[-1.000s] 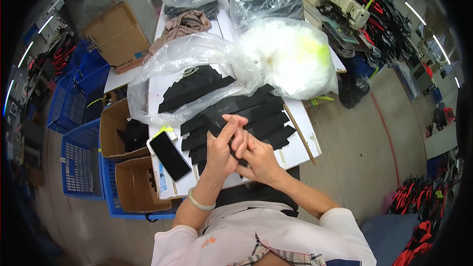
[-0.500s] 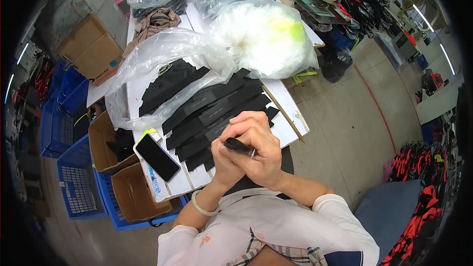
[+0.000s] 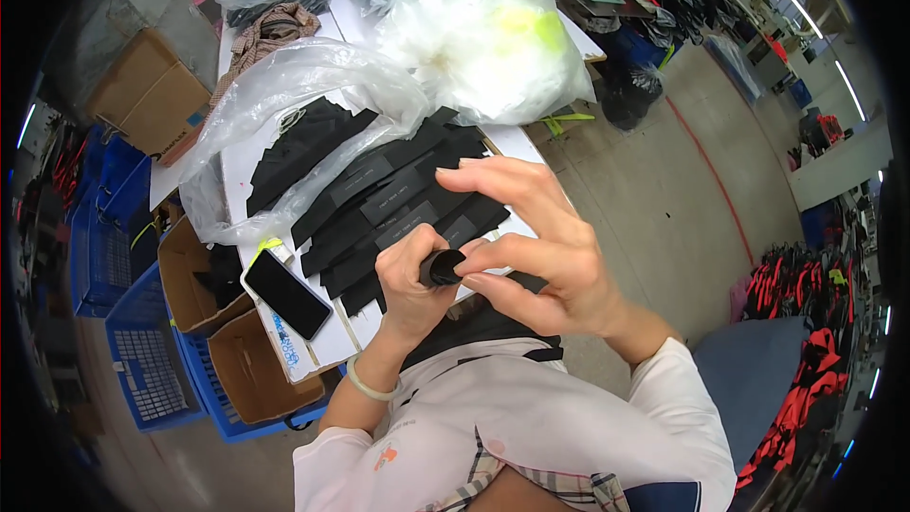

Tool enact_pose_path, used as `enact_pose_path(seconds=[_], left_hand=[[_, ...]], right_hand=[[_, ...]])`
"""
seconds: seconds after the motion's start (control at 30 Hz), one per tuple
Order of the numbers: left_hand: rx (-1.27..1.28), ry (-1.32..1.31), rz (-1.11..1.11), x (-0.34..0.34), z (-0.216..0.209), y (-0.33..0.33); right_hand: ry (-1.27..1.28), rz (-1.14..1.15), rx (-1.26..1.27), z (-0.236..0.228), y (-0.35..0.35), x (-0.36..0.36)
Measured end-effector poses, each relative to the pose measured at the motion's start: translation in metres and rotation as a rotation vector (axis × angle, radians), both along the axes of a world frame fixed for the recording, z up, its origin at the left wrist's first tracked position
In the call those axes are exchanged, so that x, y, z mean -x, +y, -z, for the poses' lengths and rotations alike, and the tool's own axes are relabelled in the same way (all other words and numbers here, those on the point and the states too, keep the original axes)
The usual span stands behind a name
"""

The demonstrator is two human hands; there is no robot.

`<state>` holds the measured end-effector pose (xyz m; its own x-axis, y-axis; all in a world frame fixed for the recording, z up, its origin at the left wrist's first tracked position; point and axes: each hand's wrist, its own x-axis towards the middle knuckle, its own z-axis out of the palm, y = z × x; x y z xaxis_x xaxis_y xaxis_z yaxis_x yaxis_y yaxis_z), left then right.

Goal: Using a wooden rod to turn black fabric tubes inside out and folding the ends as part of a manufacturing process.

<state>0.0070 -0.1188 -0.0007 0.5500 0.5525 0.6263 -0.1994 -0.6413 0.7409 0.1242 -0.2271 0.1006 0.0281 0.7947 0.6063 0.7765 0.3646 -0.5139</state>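
My left hand (image 3: 408, 280) is wrapped round a small black roll (image 3: 439, 270), seemingly a rolled-up fabric strip, held up in front of my body. From the right, my right hand (image 3: 555, 261) pinches the edge of that roll between thumb and fingertips, while its upper fingers stretch out over the table. Beneath and beyond my hands lie overlapping black fabric strips (image 3: 384, 194) with small printed patches. A second heap of black strips (image 3: 303, 147) rests inside an opened clear plastic bag (image 3: 223, 171).
A phone (image 3: 287, 292) lies at the white table's (image 3: 327, 353) near left corner. Behind the strips sits a stuffed white plastic bag (image 3: 474, 57). Cardboard boxes (image 3: 251, 370) and blue crates (image 3: 147, 360) stand at the left. A grey padded surface (image 3: 749, 379) is at the right.
My hands were clasped together round the black piece; now the right hand has opened out and moved right, only its fingertips at the roll. The view has shifted slightly.
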Motion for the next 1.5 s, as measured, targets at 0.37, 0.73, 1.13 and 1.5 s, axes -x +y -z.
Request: enact_pose_path(seconds=[0.37, 0.73, 1.13, 1.5], left_hand=[[-0.304, 0.108, -0.065, -0.005, 0.005, -0.007], [-0.22, 0.063, 0.02, -0.005, 0.001, -0.008], [-0.113, 0.128, 0.012, -0.007, 0.003, -0.011], [0.977, 0.218, 0.577, 0.001, 0.02, -0.022]], right_hand=[[0.094, -0.243, 0.402, 0.017, -0.009, -0.023], [0.371, -0.329, 0.43, 0.018, -0.008, -0.028], [0.071, 0.066, 0.057, 0.016, -0.012, -0.006], [0.99, -0.051, 0.205, -0.013, 0.013, -0.031]])
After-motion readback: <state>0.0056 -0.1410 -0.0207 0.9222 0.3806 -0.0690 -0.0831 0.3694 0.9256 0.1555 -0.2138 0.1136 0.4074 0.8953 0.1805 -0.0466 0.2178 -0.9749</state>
